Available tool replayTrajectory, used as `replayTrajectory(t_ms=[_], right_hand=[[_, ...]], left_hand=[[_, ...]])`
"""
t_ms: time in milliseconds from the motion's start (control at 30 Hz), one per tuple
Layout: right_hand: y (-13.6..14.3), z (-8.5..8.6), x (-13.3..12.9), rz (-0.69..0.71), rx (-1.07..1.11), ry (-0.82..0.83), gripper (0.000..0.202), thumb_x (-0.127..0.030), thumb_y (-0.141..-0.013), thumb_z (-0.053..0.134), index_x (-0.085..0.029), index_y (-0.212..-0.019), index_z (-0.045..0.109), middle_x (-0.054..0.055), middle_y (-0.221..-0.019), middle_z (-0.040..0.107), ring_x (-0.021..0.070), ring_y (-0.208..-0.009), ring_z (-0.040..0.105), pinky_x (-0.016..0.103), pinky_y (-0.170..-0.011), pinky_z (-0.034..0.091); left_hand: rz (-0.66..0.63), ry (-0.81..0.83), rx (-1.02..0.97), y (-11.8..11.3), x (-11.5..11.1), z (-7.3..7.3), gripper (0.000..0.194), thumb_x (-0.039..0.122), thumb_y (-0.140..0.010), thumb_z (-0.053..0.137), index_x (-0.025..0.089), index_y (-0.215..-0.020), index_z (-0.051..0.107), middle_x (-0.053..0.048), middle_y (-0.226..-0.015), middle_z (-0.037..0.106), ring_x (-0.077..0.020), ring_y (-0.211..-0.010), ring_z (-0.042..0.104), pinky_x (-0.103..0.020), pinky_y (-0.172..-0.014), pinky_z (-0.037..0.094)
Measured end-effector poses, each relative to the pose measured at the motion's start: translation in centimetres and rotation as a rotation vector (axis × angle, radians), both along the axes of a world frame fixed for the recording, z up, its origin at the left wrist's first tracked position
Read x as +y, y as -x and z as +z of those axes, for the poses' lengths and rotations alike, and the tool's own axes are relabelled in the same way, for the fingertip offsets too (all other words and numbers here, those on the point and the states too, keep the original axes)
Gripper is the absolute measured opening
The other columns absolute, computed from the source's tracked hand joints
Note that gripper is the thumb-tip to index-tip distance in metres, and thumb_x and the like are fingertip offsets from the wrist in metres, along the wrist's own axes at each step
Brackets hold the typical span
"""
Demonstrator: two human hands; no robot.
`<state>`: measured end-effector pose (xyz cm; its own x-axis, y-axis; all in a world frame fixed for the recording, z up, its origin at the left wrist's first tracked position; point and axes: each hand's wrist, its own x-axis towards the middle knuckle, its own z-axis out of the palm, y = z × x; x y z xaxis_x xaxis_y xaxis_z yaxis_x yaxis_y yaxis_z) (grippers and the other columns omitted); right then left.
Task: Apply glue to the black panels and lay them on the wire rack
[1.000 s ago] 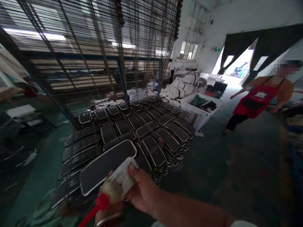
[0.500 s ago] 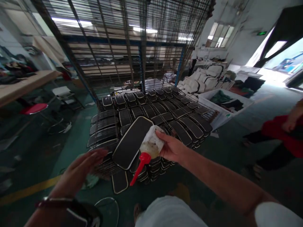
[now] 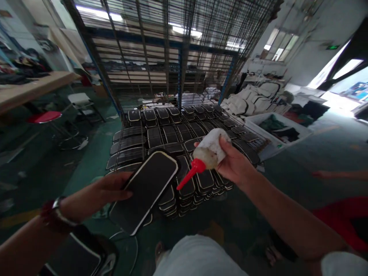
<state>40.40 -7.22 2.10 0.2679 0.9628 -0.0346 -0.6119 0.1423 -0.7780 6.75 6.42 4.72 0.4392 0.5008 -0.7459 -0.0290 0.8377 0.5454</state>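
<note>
So, right hand [image 3: 235, 165] grips bottle [image 3: 211, 145]; bin [image 3: 271, 147] holds cloth [image 3: 271, 122].

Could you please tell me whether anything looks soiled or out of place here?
The bottle in the right hand looks soiled: dark smears mark its body above the red nozzle. Nothing else clearly stands out.

Bottle [image 3: 215, 145]: white, smudged brown, cloudy yellow at the lower end
Nozzle [image 3: 192, 173]: plain red
My panel [image 3: 146, 188]: solid black, cream line following its edge
Stacks [image 3: 153, 136]: black, each top outlined in the same cream
My beads [image 3: 48, 215]: dark red
My bangle [image 3: 59, 211]: silvery
My clothing [image 3: 198, 257]: white
Frame [image 3: 179, 80]: blue
Grid [image 3: 143, 50]: dark criss-cross lines
Stool [image 3: 47, 117]: red seat
Chair [image 3: 79, 98]: white seat
Tabletop [image 3: 38, 89]: tan
Floor [image 3: 83, 168]: green, a yellow stripe
Bin [image 3: 263, 145]: white, small green mark
Sign [image 3: 332, 47]: glowing green
</note>
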Motion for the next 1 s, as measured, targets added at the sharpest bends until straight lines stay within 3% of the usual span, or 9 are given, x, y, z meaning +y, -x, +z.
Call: replayTrajectory(t_ms=[133, 233, 333, 433, 567, 833, 1000], right_hand=[[-1.9, 2.9, 0.8, -0.145, -0.285, -0.164, 0.053, -0.060, -0.077, 0.103, -0.025, -0.108, 0.078, 0.003, -0.100, 0.078, 0.0279, -0.102, 0.077, 0.040, -0.084, 0.071], [-1.6, 3.8, 1.2, -0.150, -0.396, -0.229, 0.055, -0.057, -0.076, 0.103, -0.025, -0.113, 0.078, 0.002, -0.099, 0.075, 0.0248, -0.096, 0.075, 0.036, -0.078, 0.068], [-0.9, 4.2, 1.0, -0.097, -0.451, -0.247, 0.060, -0.055, -0.075, 0.104, -0.024, -0.120, 0.078, 0.001, -0.100, 0.074, 0.0225, -0.093, 0.074, 0.033, -0.076, 0.065], [-0.3, 4.5, 0.8, -0.069, -0.480, -0.260, 0.062, -0.053, -0.073, 0.105, -0.024, -0.120, 0.078, 0.001, -0.102, 0.075, 0.0220, -0.097, 0.073, 0.032, -0.081, 0.063], [-0.1, 4.7, 0.3, -0.088, -0.474, -0.246, 0.067, -0.051, -0.068, 0.107, -0.021, -0.120, 0.079, 0.002, -0.104, 0.075, 0.0240, -0.103, 0.074, 0.035, -0.086, 0.062], [0.2, 4.5, -1.4, -0.065, -0.501, -0.233, 0.066, -0.052, -0.071, 0.105, -0.021, -0.123, 0.079, 0.006, -0.109, 0.076, 0.0253, -0.101, 0.073, 0.037, -0.083, 0.063], [0.5, 3.0, -2.0, -0.179, -0.432, -0.237, 0.054, -0.052, -0.077, 0.102, -0.025, -0.118, 0.080, 0.005, -0.104, 0.075, 0.0237, -0.092, 0.072, 0.038, -0.083, 0.066]], left_hand=[[0.015, 0.131, 0.037, 1.2, 0.0, 0.2, 0.081, -0.023, -0.080, 0.041, 0.017, -0.142, 0.074, -0.012, -0.093, 0.088, -0.0416, -0.087, 0.089, -0.066, -0.062, 0.067], [0.006, 0.240, 0.047, 1.9, 0.0, -0.5, 0.076, -0.016, -0.084, 0.045, 0.019, -0.146, 0.073, -0.013, -0.093, 0.087, -0.0445, -0.093, 0.088, -0.072, -0.068, 0.065], [0.034, 0.296, 0.073, 2.1, -0.2, -0.7, 0.068, -0.006, -0.089, 0.053, 0.022, -0.148, 0.073, -0.013, -0.089, 0.086, -0.0438, -0.083, 0.088, -0.070, -0.066, 0.067], [0.074, 0.295, 0.107, 1.8, -0.6, -0.1, 0.063, 0.001, -0.095, 0.051, 0.021, -0.151, 0.070, -0.011, -0.081, 0.083, -0.0396, -0.067, 0.086, -0.062, -0.056, 0.067], [0.080, 0.288, 0.135, 1.6, -0.8, 0.4, 0.061, 0.007, -0.097, 0.046, 0.019, -0.153, 0.069, -0.013, -0.082, 0.082, -0.0417, -0.068, 0.085, -0.066, -0.054, 0.065], [0.029, 0.201, 0.121, 3.0, -0.5, -0.8, 0.067, 0.003, -0.093, 0.039, 0.014, -0.154, 0.065, -0.016, -0.084, 0.084, -0.0435, -0.073, 0.086, -0.073, -0.061, 0.063], [0.101, 0.154, 0.092, 2.8, -1.3, -0.8, 0.072, 0.001, -0.090, 0.038, 0.018, -0.153, 0.068, -0.015, -0.082, 0.084, -0.0453, -0.071, 0.086, -0.077, -0.059, 0.062]])
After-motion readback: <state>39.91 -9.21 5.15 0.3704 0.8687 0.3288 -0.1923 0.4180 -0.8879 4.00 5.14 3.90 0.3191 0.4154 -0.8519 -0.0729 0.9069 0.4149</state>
